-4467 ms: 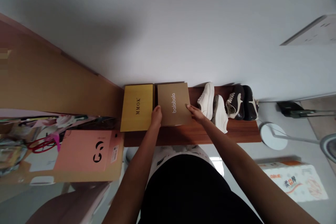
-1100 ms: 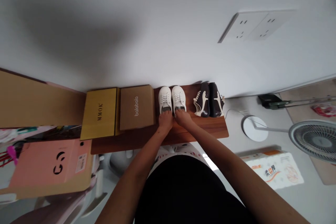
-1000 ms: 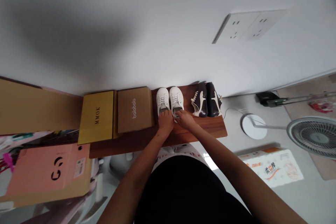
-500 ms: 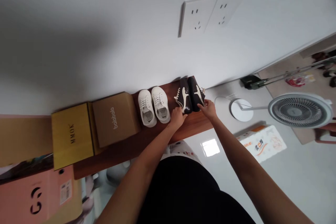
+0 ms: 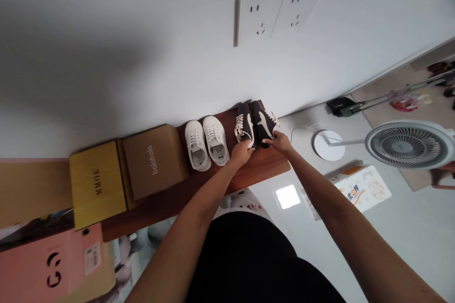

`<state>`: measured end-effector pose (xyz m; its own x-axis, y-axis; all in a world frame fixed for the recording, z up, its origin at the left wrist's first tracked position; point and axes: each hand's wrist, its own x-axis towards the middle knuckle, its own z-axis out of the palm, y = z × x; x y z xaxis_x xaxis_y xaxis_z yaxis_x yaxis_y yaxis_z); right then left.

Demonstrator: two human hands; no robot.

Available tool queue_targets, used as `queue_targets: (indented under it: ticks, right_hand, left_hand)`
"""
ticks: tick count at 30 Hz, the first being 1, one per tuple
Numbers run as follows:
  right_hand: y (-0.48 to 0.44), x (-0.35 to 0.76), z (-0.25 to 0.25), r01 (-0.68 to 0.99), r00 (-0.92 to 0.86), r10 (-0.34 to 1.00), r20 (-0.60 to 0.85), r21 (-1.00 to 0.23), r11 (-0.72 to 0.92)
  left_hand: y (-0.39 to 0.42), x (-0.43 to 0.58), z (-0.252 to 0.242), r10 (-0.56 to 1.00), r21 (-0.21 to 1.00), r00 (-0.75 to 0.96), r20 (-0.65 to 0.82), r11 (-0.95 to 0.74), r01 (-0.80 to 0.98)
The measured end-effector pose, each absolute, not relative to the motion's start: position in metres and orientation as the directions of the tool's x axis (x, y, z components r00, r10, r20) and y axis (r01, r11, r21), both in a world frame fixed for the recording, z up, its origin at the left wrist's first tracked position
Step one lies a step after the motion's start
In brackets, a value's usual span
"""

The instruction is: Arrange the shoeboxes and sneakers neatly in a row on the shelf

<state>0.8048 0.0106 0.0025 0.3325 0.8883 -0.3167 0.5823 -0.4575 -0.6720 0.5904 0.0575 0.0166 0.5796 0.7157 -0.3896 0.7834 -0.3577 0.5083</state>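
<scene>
Two dark sneakers with cream stripes and laces are at the right end of a reddish-brown wooden shelf. My left hand grips the heel of the left dark sneaker. With fingers closed at its heel, my right hand holds the right dark sneaker. The two shoes sit side by side, toes toward the wall, soles partly hidden. To their left, a pair of white sneakers rests on the same board, untouched.
Left along the shelf lie a brown shoebox and a yellow box; a pink box is lower left. A standing fan and a white tissue pack are at right. Wall sockets are above.
Both dark sneakers have turned so their laces and side stripes show more, each still in its hand. The white sneakers and boxes have stayed in place; the view has shifted slightly.
</scene>
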Motion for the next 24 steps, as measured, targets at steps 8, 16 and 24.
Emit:
queue_targets:
  ticks: [8,16,24]
  right_hand:
    - [0.018,0.773,0.026,0.962,0.111,0.985,-0.136,-0.234,-0.141]
    - [0.024,0.747,0.015,0.995,0.015,0.985,-0.174,-0.094,-0.032]
    - [0.027,0.740,0.006,0.992,0.091,0.968,-0.232,-0.062,-0.108]
  left_hand:
    - [0.058,0.600,0.041,0.674,0.301,0.580,-0.458,-0.496,0.814]
    - [0.060,0.608,0.039,0.731,0.235,0.539,-0.420,-0.486,0.842]
    - [0.054,0.618,0.027,0.764,0.252,0.486,-0.425,-0.416,0.874]
